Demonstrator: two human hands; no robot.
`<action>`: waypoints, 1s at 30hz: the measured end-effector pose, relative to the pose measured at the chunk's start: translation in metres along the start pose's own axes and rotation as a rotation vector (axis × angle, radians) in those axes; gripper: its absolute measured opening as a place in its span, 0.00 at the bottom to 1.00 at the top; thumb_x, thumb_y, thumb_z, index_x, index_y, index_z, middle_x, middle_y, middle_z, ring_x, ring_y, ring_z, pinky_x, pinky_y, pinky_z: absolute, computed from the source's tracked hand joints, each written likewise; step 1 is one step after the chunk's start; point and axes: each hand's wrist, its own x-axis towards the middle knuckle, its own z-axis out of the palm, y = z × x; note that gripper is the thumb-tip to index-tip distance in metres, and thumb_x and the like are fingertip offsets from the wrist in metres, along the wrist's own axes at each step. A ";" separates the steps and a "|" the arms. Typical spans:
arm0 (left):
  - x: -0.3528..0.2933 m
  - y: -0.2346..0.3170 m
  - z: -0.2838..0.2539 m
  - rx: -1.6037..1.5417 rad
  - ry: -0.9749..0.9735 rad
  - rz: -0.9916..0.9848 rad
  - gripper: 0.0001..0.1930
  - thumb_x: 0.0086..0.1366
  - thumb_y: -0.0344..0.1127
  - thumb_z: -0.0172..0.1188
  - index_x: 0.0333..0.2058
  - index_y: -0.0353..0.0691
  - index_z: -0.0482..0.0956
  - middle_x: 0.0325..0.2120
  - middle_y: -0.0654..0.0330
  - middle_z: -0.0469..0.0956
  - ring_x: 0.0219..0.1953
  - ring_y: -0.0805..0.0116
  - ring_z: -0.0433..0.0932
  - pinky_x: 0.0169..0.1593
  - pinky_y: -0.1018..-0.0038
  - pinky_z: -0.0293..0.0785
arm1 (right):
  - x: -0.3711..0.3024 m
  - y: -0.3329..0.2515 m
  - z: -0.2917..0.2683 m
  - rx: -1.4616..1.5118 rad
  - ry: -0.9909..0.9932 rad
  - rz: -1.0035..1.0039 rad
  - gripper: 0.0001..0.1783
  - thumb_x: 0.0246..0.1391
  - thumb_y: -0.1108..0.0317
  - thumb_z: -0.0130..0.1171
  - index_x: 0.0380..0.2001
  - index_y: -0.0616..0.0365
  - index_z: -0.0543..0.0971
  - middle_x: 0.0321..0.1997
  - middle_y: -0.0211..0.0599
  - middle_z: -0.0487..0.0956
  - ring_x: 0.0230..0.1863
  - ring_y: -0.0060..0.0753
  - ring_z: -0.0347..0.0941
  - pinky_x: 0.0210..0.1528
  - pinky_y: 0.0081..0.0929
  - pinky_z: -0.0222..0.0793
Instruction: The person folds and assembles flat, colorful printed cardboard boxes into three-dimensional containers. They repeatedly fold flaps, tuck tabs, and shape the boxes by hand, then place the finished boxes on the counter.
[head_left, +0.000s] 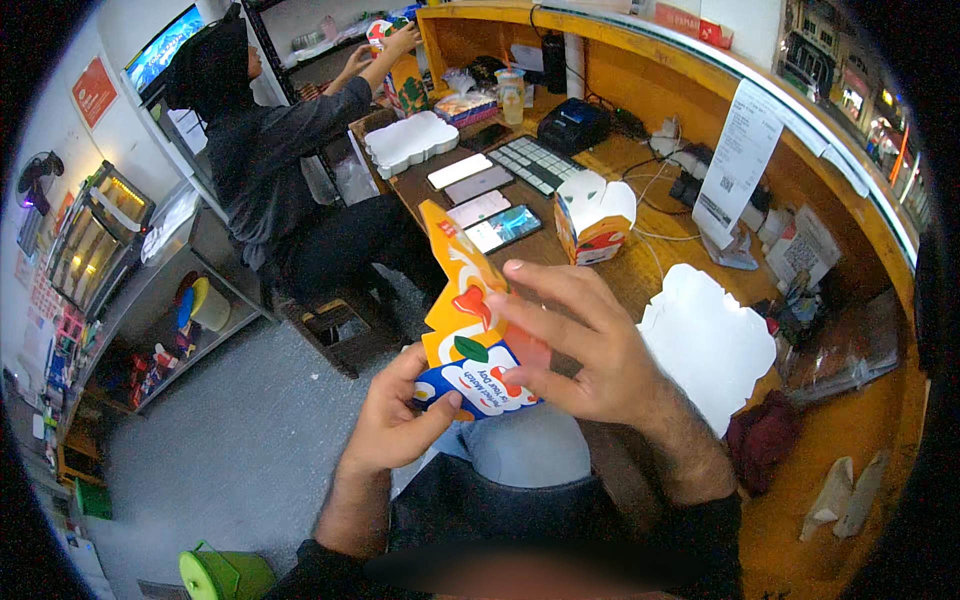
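A half-folded paper food box (pixel 470 325), yellow, orange and blue with fruit pictures, is held tilted above my lap. My left hand (pixel 400 415) grips its lower left edge, the thumb on the printed front. Over the box's right side my right hand (pixel 590 350) is spread, its stretched fingertips at the panel; its thumb is hidden. On the desk beyond stands a folded food box (pixel 590 235) with white inner flaps raised. White flat box blanks (pixel 705 340) lie on the desk to the right of my right hand.
Several phones (pixel 500 228) and a keyboard (pixel 540 165) lie on the wooden desk. Another stack of white blanks (pixel 410 142) is farther back. At left a co-worker (pixel 290 150) sits handling a colourful box. A green bucket (pixel 225 573) stands on the floor, lower left.
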 end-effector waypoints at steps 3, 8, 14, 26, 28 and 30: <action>-0.002 -0.007 0.005 0.095 0.032 0.087 0.26 0.71 0.22 0.65 0.66 0.30 0.73 0.57 0.54 0.82 0.54 0.68 0.84 0.55 0.69 0.85 | -0.001 -0.008 0.016 0.043 0.105 -0.015 0.36 0.52 0.57 0.81 0.64 0.56 0.85 0.67 0.43 0.82 0.61 0.51 0.81 0.63 0.46 0.78; -0.005 -0.004 0.013 0.066 0.041 0.214 0.26 0.68 0.22 0.72 0.63 0.28 0.77 0.53 0.53 0.86 0.52 0.71 0.85 0.53 0.72 0.83 | -0.006 -0.011 0.029 0.004 0.159 -0.113 0.34 0.54 0.55 0.78 0.64 0.50 0.85 0.63 0.32 0.84 0.56 0.42 0.83 0.55 0.42 0.80; -0.015 0.014 0.005 0.540 0.062 0.248 0.12 0.67 0.23 0.74 0.48 0.30 0.88 0.39 0.51 0.91 0.41 0.66 0.91 0.46 0.70 0.84 | -0.011 -0.018 0.025 -0.179 0.192 -0.231 0.29 0.55 0.55 0.76 0.61 0.45 0.87 0.59 0.24 0.84 0.50 0.30 0.82 0.47 0.33 0.81; -0.014 0.038 0.016 0.854 0.065 0.443 0.14 0.66 0.24 0.74 0.49 0.31 0.84 0.44 0.47 0.89 0.41 0.56 0.92 0.47 0.65 0.85 | -0.004 -0.022 0.025 -0.119 0.262 -0.341 0.24 0.52 0.68 0.79 0.54 0.53 0.90 0.60 0.31 0.84 0.52 0.34 0.83 0.45 0.31 0.84; -0.023 0.025 0.023 0.630 0.202 0.350 0.18 0.66 0.24 0.75 0.53 0.31 0.84 0.45 0.51 0.90 0.45 0.65 0.90 0.51 0.67 0.85 | -0.002 -0.023 0.026 -0.104 0.268 -0.352 0.24 0.51 0.67 0.79 0.54 0.53 0.90 0.60 0.32 0.84 0.53 0.34 0.83 0.47 0.31 0.84; -0.026 0.024 0.023 0.571 0.231 0.263 0.19 0.66 0.24 0.75 0.54 0.30 0.83 0.46 0.52 0.90 0.48 0.69 0.88 0.54 0.69 0.84 | -0.005 -0.023 0.028 -0.073 0.245 -0.325 0.26 0.50 0.65 0.79 0.55 0.54 0.89 0.60 0.33 0.85 0.54 0.34 0.82 0.49 0.32 0.84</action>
